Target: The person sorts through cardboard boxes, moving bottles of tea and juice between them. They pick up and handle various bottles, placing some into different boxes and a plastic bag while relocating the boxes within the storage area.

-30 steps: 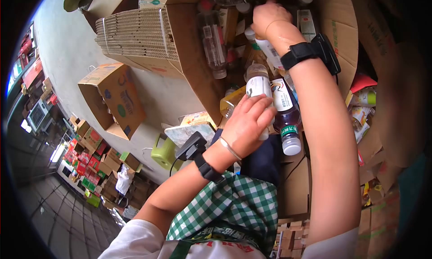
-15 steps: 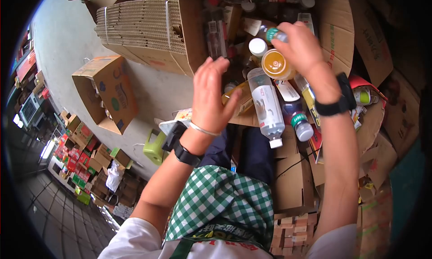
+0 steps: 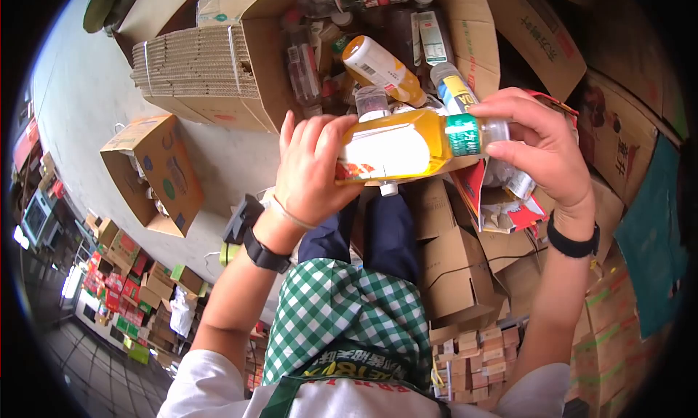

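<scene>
A plastic bottle (image 3: 396, 147) with yellow-orange contents, a white label and a green neck band lies sideways between my hands, above the front of a cardboard box (image 3: 472, 43). My left hand (image 3: 313, 163) is wrapped round its base end. At the pale cap end, my right hand (image 3: 538, 138) has thumb and fingers closed on it. Behind it in the box are another orange drink bottle (image 3: 382, 65), a bottle with a yellow and blue label (image 3: 452, 87), and several clear plastic bottles. The held bottle partly hides a clear bottle (image 3: 372, 102) beneath it.
Flattened cardboard (image 3: 193, 65) is stacked left of the box. An open carton (image 3: 174, 171) stands on the grey floor. Torn red packaging (image 3: 512, 218) and more cartons (image 3: 458, 272) lie to the right and below. A thin black cable (image 3: 465, 270) crosses the cartons.
The green-banded bottle has come up out of the box in my right hand and now lies sideways. My left hand, open before, has closed round its base. The view has shifted.
</scene>
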Tool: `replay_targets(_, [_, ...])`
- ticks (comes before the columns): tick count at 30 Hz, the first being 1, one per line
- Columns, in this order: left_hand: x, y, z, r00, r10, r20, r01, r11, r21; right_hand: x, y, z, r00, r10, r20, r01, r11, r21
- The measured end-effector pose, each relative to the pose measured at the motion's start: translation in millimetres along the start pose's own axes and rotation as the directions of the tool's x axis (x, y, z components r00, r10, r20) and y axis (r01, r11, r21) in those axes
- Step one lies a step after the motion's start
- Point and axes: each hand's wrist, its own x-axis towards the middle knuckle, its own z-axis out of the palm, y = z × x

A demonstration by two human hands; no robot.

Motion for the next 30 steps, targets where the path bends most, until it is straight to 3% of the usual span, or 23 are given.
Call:
replay_targets(3, [-17.9, 14.2, 1.7, 0.999, -0.034, 0.008, 0.034, 0.999, 0.001, -5.6, 2.5, 9.3, 0.996, 0.045, -0.082, -0.034, 0.991, 0.132])
replay_targets(7, [-34.9, 29.5, 6.0, 0.997, -0.07, -0.013, 0.07, 0.997, -0.019, -10.4, 4.8, 12.5, 0.995, 0.0, -0.1, 0.012, 0.993, 0.121])
replay_targets(14, [-62.5, 50.9, 14.1, 0.979, -0.203, 0.004, 0.194, 0.929, -0.315, -13.8, -9.7, 26.6, 0.985, -0.126, -0.114, 0.142, 0.979, 0.148])
replay_targets(20, [-69.9, 57.0, 17.8, 0.978, -0.208, -0.009, 0.198, 0.943, -0.267, -17.9, -18.2, 31.9, 0.992, -0.111, -0.059, 0.115, 0.99, 0.077])
replay_targets(25, [-70.7, 53.5, 14.0, 0.976, -0.219, 0.001, 0.209, 0.932, -0.297, -14.1, -16.1, 36.8, 0.991, -0.102, -0.088, 0.113, 0.985, 0.127])
replay_targets(27, [-72.5, 50.8, 11.1, 0.976, -0.189, 0.107, 0.215, 0.902, -0.374, -12.0, -9.5, 41.0, 0.988, -0.106, -0.114, 0.123, 0.981, 0.15])
replay_targets(29, [-76.9, 48.4, 11.2, 0.966, -0.197, 0.166, 0.25, 0.875, -0.414, -8.9, 3.3, 46.9, 0.969, 0.012, -0.246, 0.062, 0.955, 0.289])
replay_targets(30, [-79.6, 48.4, 11.1, 0.943, -0.241, 0.229, 0.324, 0.824, -0.465, -8.2, 13.0, 47.6, 0.961, 0.048, -0.271, 0.025, 0.966, 0.259])
